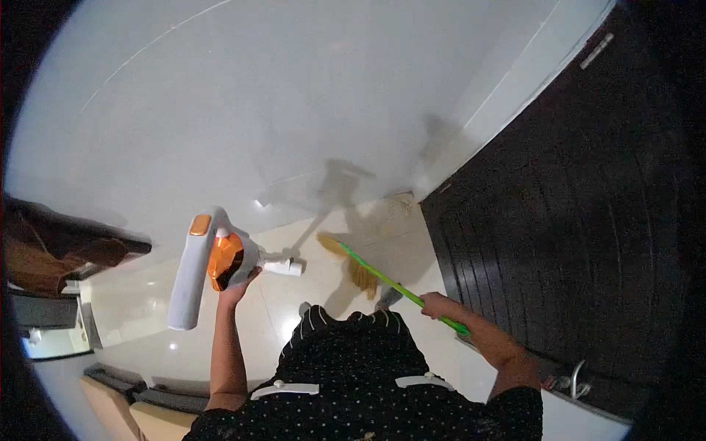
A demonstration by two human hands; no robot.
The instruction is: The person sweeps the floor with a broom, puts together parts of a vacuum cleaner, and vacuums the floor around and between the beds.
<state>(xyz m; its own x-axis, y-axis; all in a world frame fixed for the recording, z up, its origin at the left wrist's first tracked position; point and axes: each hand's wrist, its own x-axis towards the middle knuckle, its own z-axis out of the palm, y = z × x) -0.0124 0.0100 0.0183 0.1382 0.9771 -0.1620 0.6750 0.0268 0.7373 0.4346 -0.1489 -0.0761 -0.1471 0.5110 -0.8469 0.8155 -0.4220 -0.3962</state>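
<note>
My left hand point(235, 289) is closed around a white and orange handheld vacuum cleaner point(193, 275), which is lifted above the floor on the left. The fingers are partly hidden by its body. Its short white nozzle point(283, 267) points right, toward the middle of the view. In my right hand point(440, 305) is the green handle of a broom point(382, 278), slanting down and away to the left. The yellow bristles point(360, 278) are low by the floor, ahead of my feet; whether they touch it I cannot tell.
Pale shiny tiles cover the floor point(272, 305). Ahead rises a white wall point(243, 110), meeting a dark door point(559, 206) with a metal handle point(579, 380) on the right. Brown cloth or leather point(66, 239) lies over something at the left.
</note>
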